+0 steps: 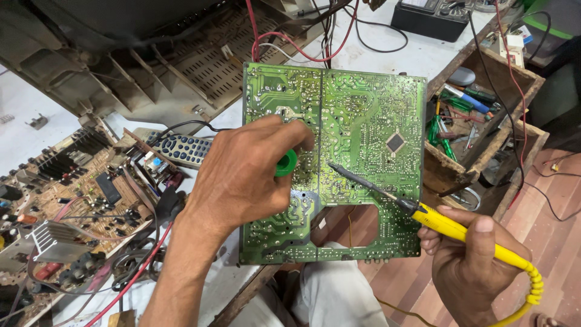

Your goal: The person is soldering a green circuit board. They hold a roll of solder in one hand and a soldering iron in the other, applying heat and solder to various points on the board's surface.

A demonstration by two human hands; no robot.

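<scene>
A large green circuit board [363, 121] lies solder side up over the bench edge. My left hand [242, 175] rests on its left part, fingers closed around a small green round spool [286, 162], likely solder. My right hand [469, 263] grips a yellow-handled soldering iron [448, 225]; its dark tip [331, 165] touches the board near the middle, just right of my left fingers. A black square chip [394, 143] sits on the board's right half.
A brown circuit board [72, 200] with heat sinks and wires lies at left, a remote control [181, 148] beside it. An open TV casing [151, 60] fills the back. A wooden tool box [478, 115] with screwdrivers stands right. A black meter [430, 18] sits behind.
</scene>
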